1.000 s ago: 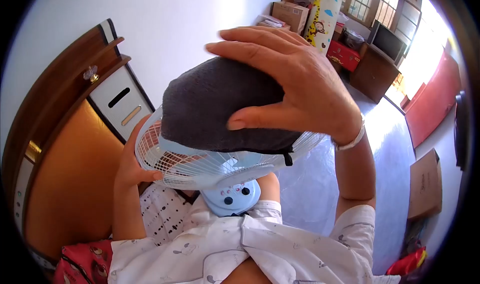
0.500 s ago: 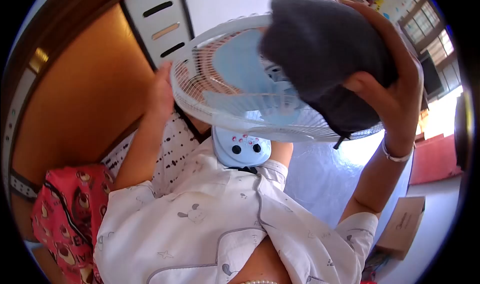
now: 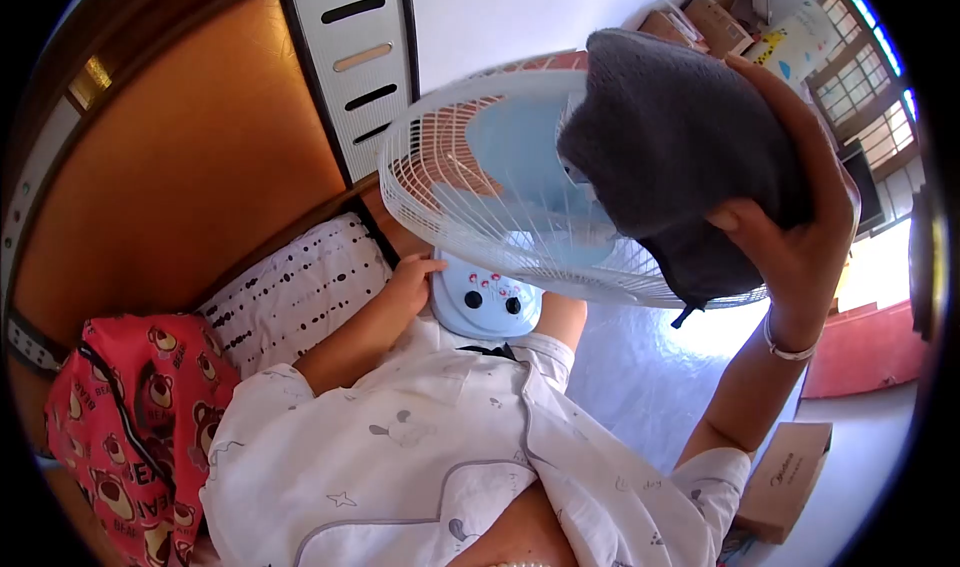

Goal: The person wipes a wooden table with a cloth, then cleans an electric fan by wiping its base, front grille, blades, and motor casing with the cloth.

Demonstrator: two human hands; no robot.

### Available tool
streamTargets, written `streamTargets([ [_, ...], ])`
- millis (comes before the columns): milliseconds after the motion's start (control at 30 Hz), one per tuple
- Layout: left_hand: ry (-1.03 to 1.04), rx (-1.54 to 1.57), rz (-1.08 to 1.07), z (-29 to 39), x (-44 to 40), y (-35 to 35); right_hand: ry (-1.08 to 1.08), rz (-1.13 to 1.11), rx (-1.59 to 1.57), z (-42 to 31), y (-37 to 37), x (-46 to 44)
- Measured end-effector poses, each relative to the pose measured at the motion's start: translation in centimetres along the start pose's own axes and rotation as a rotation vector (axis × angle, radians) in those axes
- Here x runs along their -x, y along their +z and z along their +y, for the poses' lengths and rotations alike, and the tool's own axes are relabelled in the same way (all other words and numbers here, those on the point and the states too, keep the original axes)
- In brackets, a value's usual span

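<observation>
Head: fuzzy cloth (image 3: 680, 137), round wire guard (image 3: 520, 262)

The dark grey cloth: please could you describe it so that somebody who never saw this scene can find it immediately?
Find the white-caged fan near the middle of the view. On its right side, the right hand holds the dark grey cloth against it. Unlike the pale blue blades nearby, it is dark and fuzzy, with a small black tab at its lower edge.
</observation>
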State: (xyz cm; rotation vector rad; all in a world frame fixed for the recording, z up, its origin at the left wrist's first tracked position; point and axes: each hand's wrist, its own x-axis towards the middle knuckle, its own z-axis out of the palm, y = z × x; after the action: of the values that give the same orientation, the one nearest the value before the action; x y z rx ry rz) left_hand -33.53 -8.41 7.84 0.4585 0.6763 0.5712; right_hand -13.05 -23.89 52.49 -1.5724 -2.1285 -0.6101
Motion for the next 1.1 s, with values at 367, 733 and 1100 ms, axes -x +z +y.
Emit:
streamTargets([
  [367,0.274,-0.004,0.184,3.1,-4.3,-0.7,-0.193,0.111,-0.08,-2.1,5.8,-5.4],
  [733,0.805,0.029,0.156,14.6,3.6,-0.3,-0.195,0.042,-0.066,-4.7,7.1,-7.3],
  [1100,1.849,-1.303,-0.268,23.1,18.4,17.4,-0.195,0.143,0.159,-8.1,8.1,-5.5],
])
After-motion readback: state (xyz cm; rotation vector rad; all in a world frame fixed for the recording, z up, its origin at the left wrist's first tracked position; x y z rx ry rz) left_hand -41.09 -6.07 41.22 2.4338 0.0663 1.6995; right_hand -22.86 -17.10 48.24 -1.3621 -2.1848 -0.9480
